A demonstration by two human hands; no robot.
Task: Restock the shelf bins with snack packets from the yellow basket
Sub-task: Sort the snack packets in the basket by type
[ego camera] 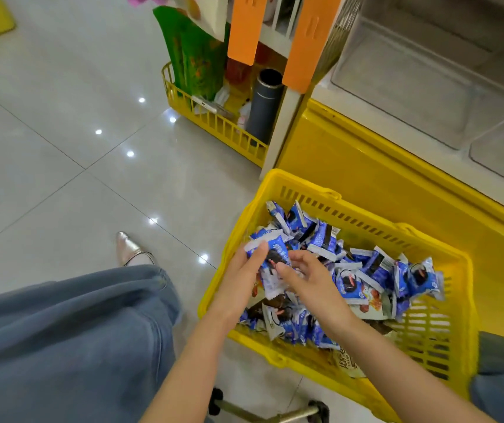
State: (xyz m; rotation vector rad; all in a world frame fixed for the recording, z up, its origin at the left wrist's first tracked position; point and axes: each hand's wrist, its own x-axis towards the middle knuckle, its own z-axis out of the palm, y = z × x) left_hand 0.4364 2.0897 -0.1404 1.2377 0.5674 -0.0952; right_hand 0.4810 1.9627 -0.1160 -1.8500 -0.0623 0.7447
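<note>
head view, left hand (242, 271): fingers curled round a bunch of snack packets (275, 254), likely gathering several for 1 trip.
right hand (304, 277): thumb touches the bunch, steadying; grip unclear.
yellow basket (305, 185): heaped, below the shelf bins (403, 96).

Cannot read blurred print on the snack packets (421, 279). Cut off at the right edge: clear shelf bins (412, 87). Buried deeper in the yellow basket (427, 331): lower layers.

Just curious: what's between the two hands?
Blue packets, held in the left hand, the right hand touching them, over the basket. The head view shows it.
</note>
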